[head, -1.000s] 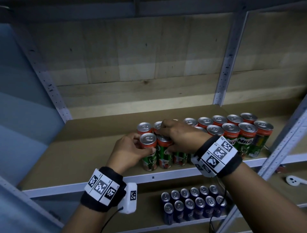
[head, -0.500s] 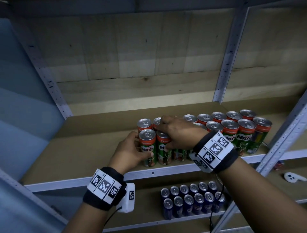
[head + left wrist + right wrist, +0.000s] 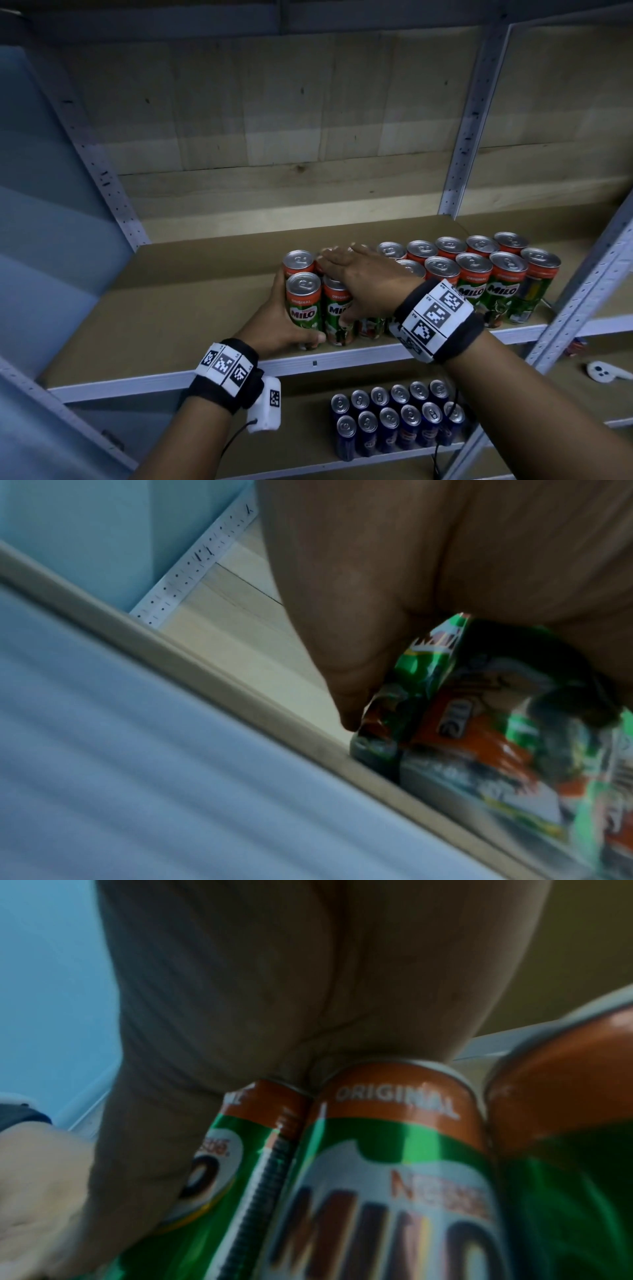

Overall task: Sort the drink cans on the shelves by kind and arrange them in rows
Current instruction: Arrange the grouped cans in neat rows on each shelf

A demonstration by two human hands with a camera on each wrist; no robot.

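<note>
Green and orange Milo cans (image 3: 474, 291) stand in two rows on the middle shelf (image 3: 171, 380). My left hand (image 3: 278, 315) grips the leftmost front Milo can (image 3: 303, 308), thumb across its base and fingers round its far left side. In the left wrist view the hand (image 3: 342, 588) lies against that can (image 3: 462, 723), which stands at the shelf's front lip. My right hand (image 3: 356, 274) lies flat on the tops of the neighbouring cans, its fingers stretched left and its thumb down the front of the second can (image 3: 337, 315). The right wrist view shows the palm (image 3: 274, 988) resting on can rims (image 3: 394, 1150).
Blue cans (image 3: 394, 421) stand in two rows on the shelf below. A white controller-like object (image 3: 603, 371) lies at the right. Grey slotted uprights (image 3: 469, 137) frame the bay, one (image 3: 582, 298) close beside the right-hand cans. Bare shelf board stretches to the left of the cans.
My left hand has slid down the front can, so the thumb now sits at its base. The right hand's fingers have flattened over the can tops.
</note>
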